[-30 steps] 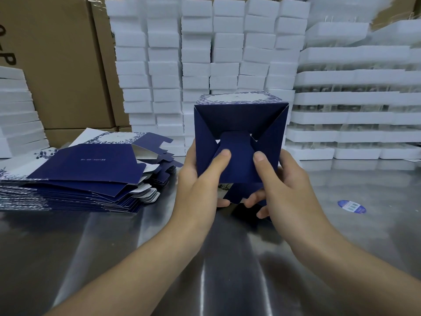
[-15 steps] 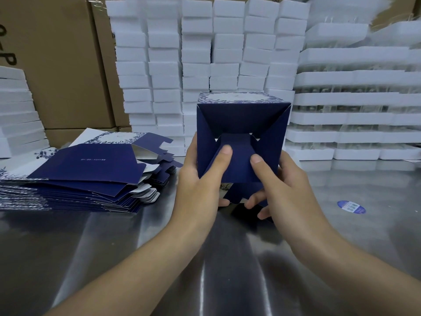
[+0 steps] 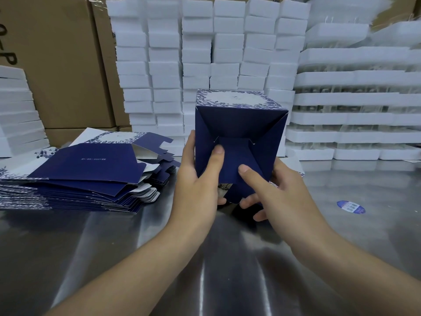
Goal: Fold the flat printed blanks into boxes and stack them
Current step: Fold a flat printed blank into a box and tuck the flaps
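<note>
At the table's (image 3: 227,270) near middle, our L hand (image 3: 196,179) wraps the box's (image 3: 241,124) left wall, fingers curled under, thumb (image 3: 217,153) flat on the btm flap (image 3: 234,156). R hand (image 3: 284,192) mirrors it: fingers curled under the right edge, thumb (image 3: 248,172) on the same flap, lower down. Both hands grip the box; neither is free.

The box sits betw. our palms just over the table, btm end facing us, printed panel on top. Can't tell if its low tab touches the steel.

Step in hand, as we judge it: locking the btm. To do it well we push the flap in w/ both thumbs evenly, so its notched shoulders catch behind the two slanted side flaps. Fingers give counter-pressure, keeping the walls square. Lopsided force would prob. buckle a crease or leave one corner unlatched.

Material: thin coated card, navy w/ a faint sheen, white leaf-bordered panel, sharp scored folds. Likely springy, so the flaps may want to pop back out.

To the left lie the blanks (image 3: 79,179): a flat, fanned pile w/ die-cut rounded tabs and white undersides. The table is brushed steel, glossy, likely slick. An oval sticker (image 3: 350,206) lies at right. Behind stand grainy white foam blocks (image 3: 205,53) in columns, foam trays (image 3: 353,99) at right, brown cartons (image 3: 57,65) at left.
</note>
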A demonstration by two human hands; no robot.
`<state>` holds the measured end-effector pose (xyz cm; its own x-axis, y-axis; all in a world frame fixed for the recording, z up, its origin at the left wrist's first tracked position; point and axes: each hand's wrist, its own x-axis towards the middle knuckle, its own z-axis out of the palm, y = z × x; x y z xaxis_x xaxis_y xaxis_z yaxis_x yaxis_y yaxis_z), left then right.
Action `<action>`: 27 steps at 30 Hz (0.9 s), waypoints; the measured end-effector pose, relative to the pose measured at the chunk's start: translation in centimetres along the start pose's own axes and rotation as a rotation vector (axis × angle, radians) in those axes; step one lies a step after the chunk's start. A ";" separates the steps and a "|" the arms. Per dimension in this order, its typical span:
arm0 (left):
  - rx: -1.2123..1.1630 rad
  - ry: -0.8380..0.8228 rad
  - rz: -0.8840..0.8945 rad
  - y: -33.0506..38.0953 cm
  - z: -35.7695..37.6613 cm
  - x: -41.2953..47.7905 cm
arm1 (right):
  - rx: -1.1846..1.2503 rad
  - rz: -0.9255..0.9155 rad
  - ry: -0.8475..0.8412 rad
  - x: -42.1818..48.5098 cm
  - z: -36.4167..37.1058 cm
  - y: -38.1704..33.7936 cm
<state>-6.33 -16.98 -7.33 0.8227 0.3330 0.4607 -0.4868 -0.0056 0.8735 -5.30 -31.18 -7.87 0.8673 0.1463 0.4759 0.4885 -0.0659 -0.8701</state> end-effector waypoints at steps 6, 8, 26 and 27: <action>-0.073 -0.110 -0.001 1.5 -0.2 -0.5 | 0.062 0.178 0.051 0.2 0.1 -1.4; -0.096 -0.118 0.017 1.8 -0.2 -0.6 | 0.093 0.278 0.075 0.3 -0.1 -1.9; -0.051 -0.105 0.036 1.8 -0.3 -0.5 | -0.028 -0.107 0.231 0.0 -0.3 -0.9; -0.045 -0.095 0.043 1.7 -0.3 -0.4 | -0.056 -0.099 0.246 0.0 -0.4 -0.7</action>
<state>-7.60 -16.86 -6.12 0.8237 0.2424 0.5127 -0.5336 0.0253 0.8454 -5.58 -31.50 -7.23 0.8090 -0.0895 0.5809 0.5704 -0.1189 -0.8127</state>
